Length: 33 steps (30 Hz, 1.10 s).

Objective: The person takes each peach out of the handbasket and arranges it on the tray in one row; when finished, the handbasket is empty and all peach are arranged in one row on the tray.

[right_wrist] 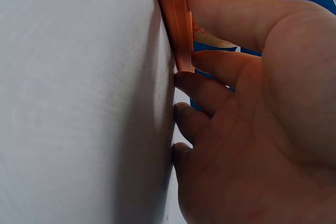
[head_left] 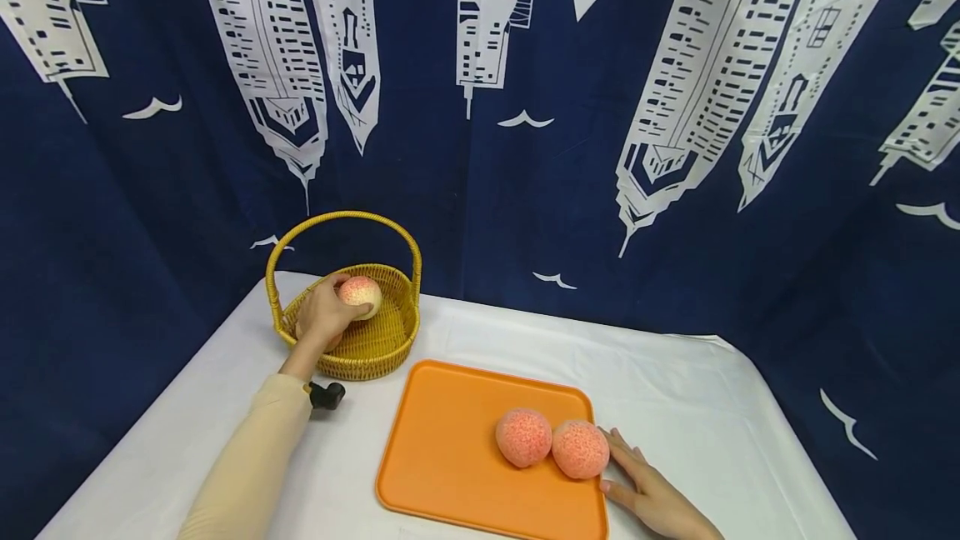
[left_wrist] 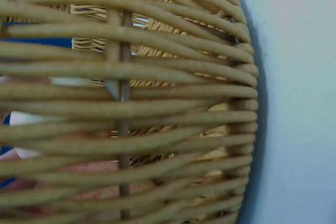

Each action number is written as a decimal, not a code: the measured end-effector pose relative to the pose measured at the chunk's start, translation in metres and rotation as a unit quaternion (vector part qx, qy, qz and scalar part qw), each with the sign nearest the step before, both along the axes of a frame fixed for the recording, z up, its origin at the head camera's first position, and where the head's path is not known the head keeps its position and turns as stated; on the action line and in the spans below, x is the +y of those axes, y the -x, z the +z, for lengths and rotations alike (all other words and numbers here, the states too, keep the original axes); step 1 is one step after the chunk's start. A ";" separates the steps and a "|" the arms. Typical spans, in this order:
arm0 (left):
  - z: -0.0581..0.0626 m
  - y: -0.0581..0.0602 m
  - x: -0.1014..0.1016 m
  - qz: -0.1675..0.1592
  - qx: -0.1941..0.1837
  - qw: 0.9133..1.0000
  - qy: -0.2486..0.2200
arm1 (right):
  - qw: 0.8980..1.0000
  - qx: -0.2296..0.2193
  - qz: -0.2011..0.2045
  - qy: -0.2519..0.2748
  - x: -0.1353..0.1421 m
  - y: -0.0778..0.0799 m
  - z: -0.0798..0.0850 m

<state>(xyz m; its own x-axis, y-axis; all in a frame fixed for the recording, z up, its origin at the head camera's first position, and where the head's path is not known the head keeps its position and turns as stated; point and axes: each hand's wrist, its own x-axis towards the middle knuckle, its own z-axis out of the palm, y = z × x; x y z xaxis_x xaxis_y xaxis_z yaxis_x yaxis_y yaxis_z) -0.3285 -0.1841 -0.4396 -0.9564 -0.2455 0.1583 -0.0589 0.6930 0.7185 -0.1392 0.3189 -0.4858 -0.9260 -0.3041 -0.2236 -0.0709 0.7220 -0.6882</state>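
My left hand (head_left: 324, 311) reaches into a yellow wicker basket (head_left: 366, 369) at the back left and holds a pink and cream speckled peach (head_left: 360, 294) between thumb and fingers. Below that hand, part of another peach (head_left: 334, 342) shows inside the basket. In the left wrist view, the basket's weave (left_wrist: 173, 108) covers most of the picture, with pinkish patches behind it. My right hand (head_left: 652, 498) rests at the right edge of an orange tray (head_left: 442, 440), fingers spread. Right by its fingertips lies a peach (head_left: 581, 449), with one more peach (head_left: 523, 437) beside it on the tray.
The basket's tall handle (head_left: 343, 214) arches over the left hand. A white cloth (head_left: 697, 407) covers the table, and a dark blue curtain (head_left: 480, 190) with white buildings hangs behind. A small black device (head_left: 327, 395) sits at the left wrist.
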 end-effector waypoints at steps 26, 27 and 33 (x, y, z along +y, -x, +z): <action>0.020 -0.087 0.069 -0.184 0.149 0.965 -0.112 | 1.000 0.011 0.003 0.005 0.000 -0.001 0.002; 0.018 -0.091 0.073 -0.191 0.142 0.964 -0.117 | 1.000 0.012 0.002 0.009 0.000 -0.001 0.002; 0.004 -0.109 0.095 -0.232 0.098 0.959 -0.131 | 0.999 0.029 0.005 0.028 0.000 -0.002 0.000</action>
